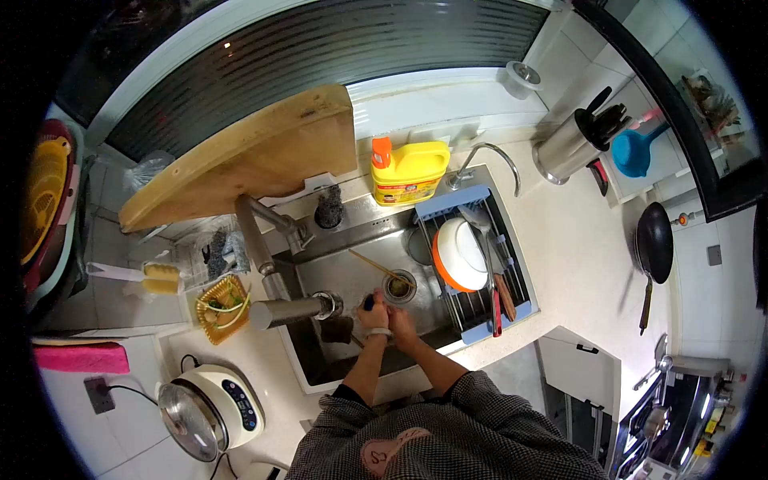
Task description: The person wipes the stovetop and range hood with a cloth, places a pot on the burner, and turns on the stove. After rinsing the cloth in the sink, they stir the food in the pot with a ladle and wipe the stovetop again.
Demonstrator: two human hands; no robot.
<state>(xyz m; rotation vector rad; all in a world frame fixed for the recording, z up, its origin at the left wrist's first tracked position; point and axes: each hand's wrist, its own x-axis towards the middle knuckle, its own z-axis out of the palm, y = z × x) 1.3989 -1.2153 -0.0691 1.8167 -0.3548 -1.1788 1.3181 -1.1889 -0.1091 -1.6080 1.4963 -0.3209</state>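
Observation:
My left hand (373, 314), with a light band at the wrist, is over the steel sink (336, 268), fingers curled by a small dark object (369, 302) whose kind I cannot make out. Close against it is my right hand (400, 323), its fingers bent and partly hidden. Just beyond both hands is the drain (398, 286), with bits of waste in it. A pair of thin wooden chopsticks (372, 264) slants toward that drain. To the left of my hands, the metal faucet (296, 310) reaches over the sink, above a dark brown item (336, 330).
A rack (454, 206) on the sink's right holds a white bowl (462, 254), an orange bowl (442, 264) and utensils. Behind stand a yellow jug (412, 172) and a wooden cutting board (256, 152). On the left are a yellow basket (224, 310) and a cooker (212, 408).

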